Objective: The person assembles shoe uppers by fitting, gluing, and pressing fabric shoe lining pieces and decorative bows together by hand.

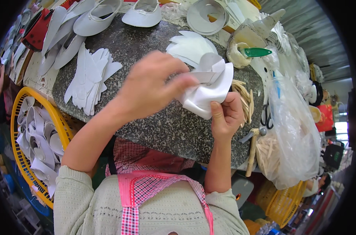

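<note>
A white shoe upper (203,100) is held in the air over the dark speckled stone slab (158,129). My right hand (227,117) pinches its lower right edge between thumb and fingers. Smeared by motion, my left hand (156,80) is at the upper's left side, its thumb overlapping the white material; its grip cannot be made out. Just behind the upper, flat white pointed pieces (189,47) lie fanned out. A pile of white cut pieces (90,80) rests on the slab's left part. Thin wooden sticks (246,102) lie beside my right hand.
At left stands a yellow basket (23,96) of white uppers. White shoes (142,13) line the back. A glue-crusted container (240,37) with a green-handled tool (258,52) is back right. A hammer (251,154), scissors (267,117) and a clear plastic bag (295,133) are at right.
</note>
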`<state>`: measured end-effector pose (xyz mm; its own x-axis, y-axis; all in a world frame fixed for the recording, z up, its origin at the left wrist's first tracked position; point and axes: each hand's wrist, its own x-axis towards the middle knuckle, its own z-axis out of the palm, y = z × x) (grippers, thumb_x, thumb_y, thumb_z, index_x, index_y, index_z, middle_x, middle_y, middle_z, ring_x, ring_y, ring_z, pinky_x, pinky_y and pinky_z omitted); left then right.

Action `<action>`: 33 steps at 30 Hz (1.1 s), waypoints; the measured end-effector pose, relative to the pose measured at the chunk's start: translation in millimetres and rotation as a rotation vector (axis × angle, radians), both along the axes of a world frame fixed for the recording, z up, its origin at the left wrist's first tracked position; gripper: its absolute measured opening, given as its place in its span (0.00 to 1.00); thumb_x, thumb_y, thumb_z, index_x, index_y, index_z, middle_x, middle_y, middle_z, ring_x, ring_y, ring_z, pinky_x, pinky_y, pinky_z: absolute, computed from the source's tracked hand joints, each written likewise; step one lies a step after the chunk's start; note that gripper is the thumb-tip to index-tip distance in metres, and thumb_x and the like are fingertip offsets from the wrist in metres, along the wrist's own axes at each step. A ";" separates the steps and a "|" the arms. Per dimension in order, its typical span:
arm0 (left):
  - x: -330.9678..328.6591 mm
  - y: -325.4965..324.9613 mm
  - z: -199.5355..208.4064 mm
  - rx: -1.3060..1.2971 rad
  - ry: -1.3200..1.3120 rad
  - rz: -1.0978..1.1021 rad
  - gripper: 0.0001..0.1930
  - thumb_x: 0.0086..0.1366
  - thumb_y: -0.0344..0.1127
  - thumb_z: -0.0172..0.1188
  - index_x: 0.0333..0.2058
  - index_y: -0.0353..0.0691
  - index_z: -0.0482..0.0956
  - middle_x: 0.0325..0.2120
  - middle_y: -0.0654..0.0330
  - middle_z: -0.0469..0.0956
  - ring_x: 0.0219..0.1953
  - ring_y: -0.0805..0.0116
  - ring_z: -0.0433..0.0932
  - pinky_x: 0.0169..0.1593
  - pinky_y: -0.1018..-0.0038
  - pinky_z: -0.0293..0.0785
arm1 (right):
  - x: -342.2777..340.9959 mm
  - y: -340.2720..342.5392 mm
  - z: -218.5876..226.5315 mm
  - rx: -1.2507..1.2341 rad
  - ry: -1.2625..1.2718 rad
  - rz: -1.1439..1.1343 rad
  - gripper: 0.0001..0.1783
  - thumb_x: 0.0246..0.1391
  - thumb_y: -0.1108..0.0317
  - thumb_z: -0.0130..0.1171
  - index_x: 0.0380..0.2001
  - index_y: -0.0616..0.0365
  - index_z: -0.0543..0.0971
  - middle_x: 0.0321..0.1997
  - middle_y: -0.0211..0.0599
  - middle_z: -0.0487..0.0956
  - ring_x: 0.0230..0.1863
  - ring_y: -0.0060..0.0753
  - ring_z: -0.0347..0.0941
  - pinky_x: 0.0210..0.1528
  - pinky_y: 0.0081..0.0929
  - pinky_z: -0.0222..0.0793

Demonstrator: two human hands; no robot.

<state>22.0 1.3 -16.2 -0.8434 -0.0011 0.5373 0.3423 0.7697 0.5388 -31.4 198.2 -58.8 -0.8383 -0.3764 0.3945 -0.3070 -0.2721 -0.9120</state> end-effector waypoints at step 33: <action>-12.8 21.9 -45.4 0.422 0.139 0.167 0.09 0.65 0.34 0.50 0.35 0.35 0.75 0.17 0.61 0.73 0.19 0.81 0.69 0.24 0.81 0.66 | 25.7 -9.7 -38.6 -0.356 -0.583 0.372 0.32 0.46 0.71 0.62 0.54 0.69 0.61 0.53 0.49 0.69 0.54 0.43 0.67 0.58 0.43 0.60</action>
<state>9.2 23.3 -61.5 -0.7331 -0.3730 0.5688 0.3234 0.5445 0.7739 -5.7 188.5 -97.4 -0.7907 -0.6071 0.0783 0.3645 -0.5697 -0.7366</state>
